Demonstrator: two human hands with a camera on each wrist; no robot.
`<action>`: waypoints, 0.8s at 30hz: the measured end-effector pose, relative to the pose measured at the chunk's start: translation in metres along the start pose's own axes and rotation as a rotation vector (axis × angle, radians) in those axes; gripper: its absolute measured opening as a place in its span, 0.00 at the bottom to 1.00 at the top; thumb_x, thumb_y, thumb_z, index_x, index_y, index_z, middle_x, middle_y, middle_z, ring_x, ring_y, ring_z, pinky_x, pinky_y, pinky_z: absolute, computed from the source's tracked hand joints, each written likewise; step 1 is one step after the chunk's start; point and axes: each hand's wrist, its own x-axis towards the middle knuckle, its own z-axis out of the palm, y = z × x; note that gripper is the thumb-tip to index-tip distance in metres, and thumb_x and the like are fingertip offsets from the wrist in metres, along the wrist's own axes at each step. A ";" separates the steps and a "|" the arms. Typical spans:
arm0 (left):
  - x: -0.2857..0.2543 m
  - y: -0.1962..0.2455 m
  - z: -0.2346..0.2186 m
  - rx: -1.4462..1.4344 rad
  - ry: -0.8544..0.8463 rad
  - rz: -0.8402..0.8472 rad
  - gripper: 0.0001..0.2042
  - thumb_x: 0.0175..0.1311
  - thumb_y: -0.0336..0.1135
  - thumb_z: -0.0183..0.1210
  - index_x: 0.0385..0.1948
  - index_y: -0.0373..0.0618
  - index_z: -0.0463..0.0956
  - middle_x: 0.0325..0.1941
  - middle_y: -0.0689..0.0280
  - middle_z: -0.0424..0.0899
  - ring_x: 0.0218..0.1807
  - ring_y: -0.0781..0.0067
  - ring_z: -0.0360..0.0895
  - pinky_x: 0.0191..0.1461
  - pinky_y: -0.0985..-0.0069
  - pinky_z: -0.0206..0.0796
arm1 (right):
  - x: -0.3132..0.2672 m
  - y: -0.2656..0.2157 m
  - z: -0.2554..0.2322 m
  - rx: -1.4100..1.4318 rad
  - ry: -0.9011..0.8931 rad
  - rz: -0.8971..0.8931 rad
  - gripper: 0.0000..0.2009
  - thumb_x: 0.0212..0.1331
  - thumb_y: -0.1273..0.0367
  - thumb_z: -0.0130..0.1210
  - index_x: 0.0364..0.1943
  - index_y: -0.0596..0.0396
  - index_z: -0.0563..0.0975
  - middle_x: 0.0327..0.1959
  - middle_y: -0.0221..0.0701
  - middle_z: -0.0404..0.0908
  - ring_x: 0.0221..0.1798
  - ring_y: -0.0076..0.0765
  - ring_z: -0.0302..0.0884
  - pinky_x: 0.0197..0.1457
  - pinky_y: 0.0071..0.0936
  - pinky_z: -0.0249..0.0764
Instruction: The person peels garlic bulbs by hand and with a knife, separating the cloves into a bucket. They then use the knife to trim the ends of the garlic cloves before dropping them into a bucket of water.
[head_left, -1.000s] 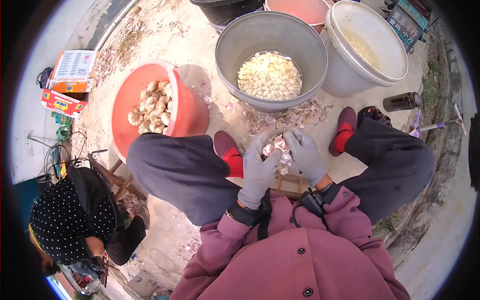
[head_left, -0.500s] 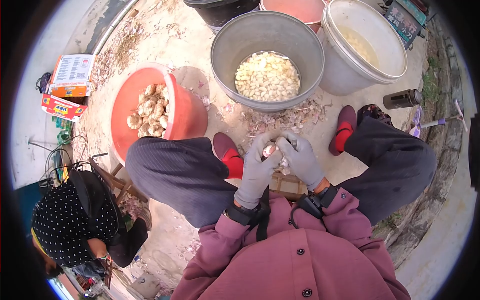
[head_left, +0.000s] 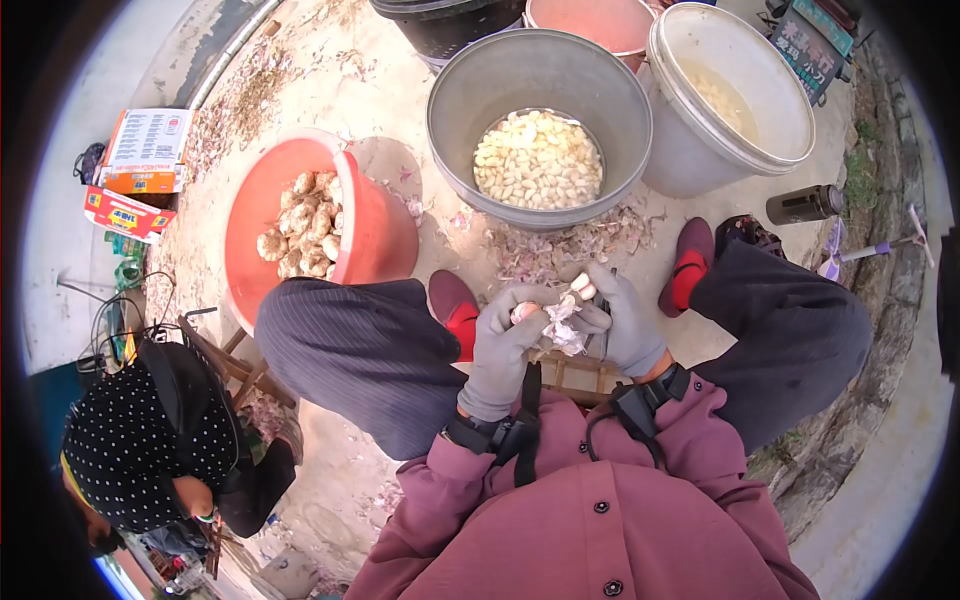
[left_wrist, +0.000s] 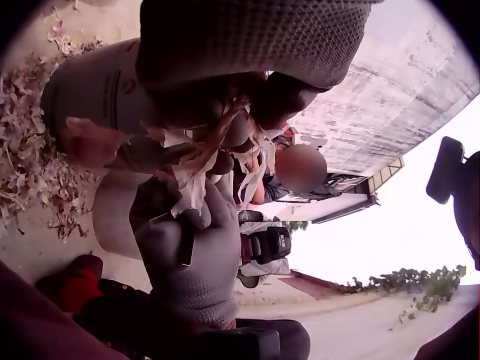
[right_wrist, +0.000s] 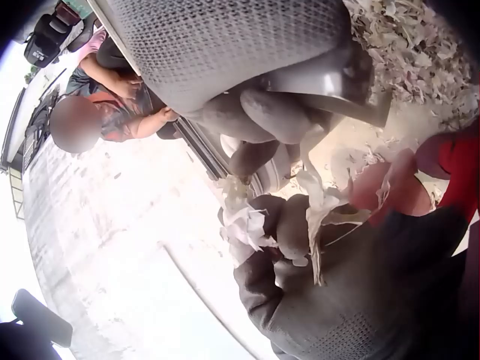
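In the head view my gloved left hand [head_left: 505,350] grips a partly opened garlic bulb [head_left: 562,330], its papery skin hanging loose. A pinkish clove [head_left: 524,312] shows by the left fingertips. My gloved right hand [head_left: 630,325] is close beside it, with pale garlic cloves [head_left: 582,287] held at its fingers. Also in the right hand is a small knife, whose flat shiny blade [right_wrist: 322,84] shows under the fingers in the right wrist view; the handle is hidden. Torn garlic skin [left_wrist: 196,176] trails between both hands in the left wrist view.
A grey bucket [head_left: 440,130] of peeled cloves in water stands ahead, a white bucket [head_left: 735,150] to its right. Left is a red tub [head_left: 385,225] holding whole garlic bulbs. Skins [head_left: 520,250] litter the ground. Another person [head_left: 150,430] sits at left; a flask [head_left: 805,204] lies right.
My hands were closed together round the garlic; now they have drawn slightly apart. Pale cloves have come into sight at the right fingers, and loose skin hangs from the bulb.
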 end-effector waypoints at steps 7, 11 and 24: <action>0.004 -0.002 -0.012 -0.036 0.204 0.097 0.08 0.67 0.28 0.52 0.44 0.38 0.75 0.33 0.73 0.75 0.30 0.88 0.68 0.34 0.89 0.61 | 0.000 -0.004 0.001 -0.045 0.159 -0.120 0.17 0.73 0.59 0.43 0.44 0.59 0.75 0.19 0.20 0.67 0.17 0.12 0.51 0.23 0.15 0.53; 0.009 -0.023 -0.010 0.043 0.168 -0.109 0.12 0.69 0.37 0.57 0.47 0.41 0.75 0.31 0.75 0.73 0.30 0.90 0.67 0.34 0.88 0.63 | 0.002 0.005 0.004 -0.321 0.212 -0.114 0.13 0.71 0.63 0.47 0.43 0.59 0.77 0.24 0.20 0.72 0.18 0.10 0.55 0.22 0.14 0.54; 0.011 -0.006 0.011 0.193 0.012 -0.127 0.11 0.69 0.37 0.57 0.44 0.40 0.74 0.32 0.73 0.77 0.34 0.89 0.71 0.38 0.86 0.64 | 0.005 0.016 0.017 -0.502 0.213 -0.357 0.10 0.67 0.70 0.51 0.46 0.60 0.80 0.37 0.27 0.81 0.39 0.17 0.75 0.44 0.17 0.72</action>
